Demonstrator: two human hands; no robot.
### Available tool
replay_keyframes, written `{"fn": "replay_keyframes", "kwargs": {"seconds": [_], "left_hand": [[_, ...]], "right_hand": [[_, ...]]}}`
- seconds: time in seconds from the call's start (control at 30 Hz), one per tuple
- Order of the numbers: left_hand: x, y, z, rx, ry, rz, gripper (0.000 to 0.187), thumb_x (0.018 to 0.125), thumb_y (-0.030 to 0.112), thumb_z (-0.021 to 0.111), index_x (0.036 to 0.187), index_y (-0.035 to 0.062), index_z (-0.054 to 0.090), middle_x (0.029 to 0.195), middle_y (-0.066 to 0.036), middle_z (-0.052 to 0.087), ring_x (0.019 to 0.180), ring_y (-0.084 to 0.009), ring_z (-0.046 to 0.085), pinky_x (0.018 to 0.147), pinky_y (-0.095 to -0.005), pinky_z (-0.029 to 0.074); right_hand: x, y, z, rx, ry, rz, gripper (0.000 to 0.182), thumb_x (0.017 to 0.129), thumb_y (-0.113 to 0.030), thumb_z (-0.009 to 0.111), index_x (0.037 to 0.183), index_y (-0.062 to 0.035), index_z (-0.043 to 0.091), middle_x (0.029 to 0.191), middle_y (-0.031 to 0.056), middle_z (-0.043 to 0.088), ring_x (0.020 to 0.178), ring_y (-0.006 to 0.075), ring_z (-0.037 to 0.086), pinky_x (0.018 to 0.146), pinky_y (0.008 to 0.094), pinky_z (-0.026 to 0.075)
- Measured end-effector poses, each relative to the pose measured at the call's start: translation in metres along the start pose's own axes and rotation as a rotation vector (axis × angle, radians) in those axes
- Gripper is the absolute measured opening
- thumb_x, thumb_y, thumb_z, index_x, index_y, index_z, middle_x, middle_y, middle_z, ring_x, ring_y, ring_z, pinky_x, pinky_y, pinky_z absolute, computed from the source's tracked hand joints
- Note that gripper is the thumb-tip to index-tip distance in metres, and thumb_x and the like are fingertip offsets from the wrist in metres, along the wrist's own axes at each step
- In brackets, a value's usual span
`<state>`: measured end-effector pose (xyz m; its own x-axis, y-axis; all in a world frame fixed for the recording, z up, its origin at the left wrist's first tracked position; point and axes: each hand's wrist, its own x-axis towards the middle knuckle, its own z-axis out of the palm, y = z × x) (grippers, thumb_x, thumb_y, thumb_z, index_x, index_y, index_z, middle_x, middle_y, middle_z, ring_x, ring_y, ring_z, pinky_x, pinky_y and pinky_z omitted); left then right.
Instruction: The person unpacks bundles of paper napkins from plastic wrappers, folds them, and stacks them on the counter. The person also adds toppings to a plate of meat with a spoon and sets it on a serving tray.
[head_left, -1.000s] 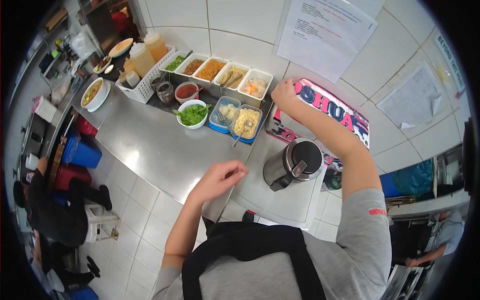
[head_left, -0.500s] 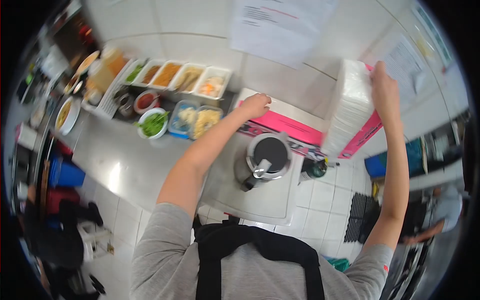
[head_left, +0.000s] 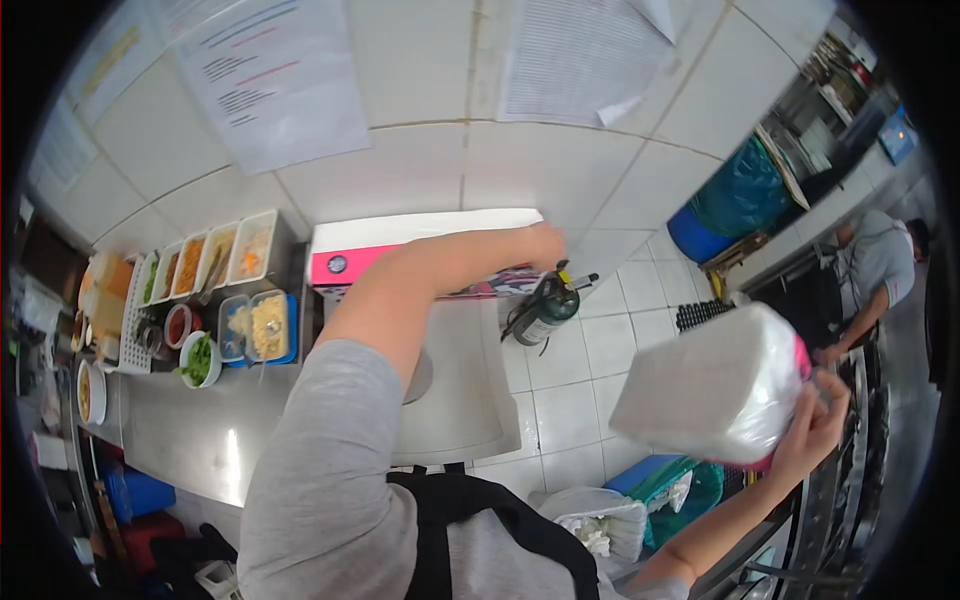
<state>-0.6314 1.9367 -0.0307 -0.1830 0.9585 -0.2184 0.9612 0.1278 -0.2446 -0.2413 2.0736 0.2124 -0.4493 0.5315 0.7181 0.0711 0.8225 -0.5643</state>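
My right hand [head_left: 812, 425] grips a plastic-wrapped pack of white paper napkins [head_left: 700, 385] by its pink-edged end, out over the floor at the right. The pack is tilted, its near end toward me. My left hand [head_left: 543, 246] is closed at the right end of a long pink-and-white box [head_left: 430, 226] lying against the tiled wall; its fingertips are hidden. My left forearm crosses in front of the box. Below that arm is a pale board [head_left: 460, 400], and a small grey curved part of an object [head_left: 419, 378] shows past my sleeve.
Food tubs [head_left: 255, 250] and a bowl of green leaves [head_left: 200, 360] stand on the steel counter [head_left: 180, 430] at left. A dark green gas cylinder [head_left: 548, 310] stands beyond the board. Lined bins [head_left: 600, 515] are below right. Another person [head_left: 880, 260] is at the far right.
The view has turned right. The napkin pack has left the wall beside the box and swung right and toward me in my right hand. My left hand has moved to the box's right end.
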Motion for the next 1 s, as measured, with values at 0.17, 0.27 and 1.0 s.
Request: {"fn": "replay_keyframes", "kwargs": {"seconds": [0.17, 0.27, 1.0], "left_hand": [[0.011, 0.020, -0.015, 0.213, -0.314, -0.003, 0.035, 0.060, 0.033, 0.073, 0.090, 0.0152, 0.067, 0.096, -0.004, 0.064, 0.098, -0.0224, 0.055, 0.071, -0.0392, 0.045], [0.010, 0.013, 0.001, 0.242, -0.132, 0.122, 0.037, 0.059, 0.036, 0.074, 0.086, 0.0119, 0.066, 0.090, -0.006, 0.062, 0.095, -0.0242, 0.055, 0.069, -0.0400, 0.046], [-0.159, -0.078, -0.160, -0.169, 0.684, -0.226, 0.031, 0.086, 0.031, 0.048, 0.072, 0.0055, 0.058, 0.063, -0.013, 0.058, 0.062, -0.0299, 0.058, 0.056, -0.0425, 0.044]], "right_hand": [[-0.058, 0.037, -0.043, -0.185, -0.154, 0.207, 0.009, 0.089, -0.007, 0.051, 0.095, -0.0009, 0.049, 0.058, -0.0049, 0.043, 0.053, 0.0004, 0.033, 0.047, 0.0165, 0.021], [-0.087, 0.052, -0.068, -0.284, -0.217, 0.318, 0.007, 0.089, -0.006, 0.050, 0.093, -0.0004, 0.049, 0.057, -0.0037, 0.041, 0.053, 0.0015, 0.034, 0.047, 0.0174, 0.022], [-0.066, 0.069, 0.017, 0.130, -0.140, 0.078, 0.007, 0.087, -0.006, 0.054, 0.086, 0.0008, 0.054, 0.067, -0.0039, 0.049, 0.056, -0.0002, 0.038, 0.048, 0.0158, 0.025]]}}
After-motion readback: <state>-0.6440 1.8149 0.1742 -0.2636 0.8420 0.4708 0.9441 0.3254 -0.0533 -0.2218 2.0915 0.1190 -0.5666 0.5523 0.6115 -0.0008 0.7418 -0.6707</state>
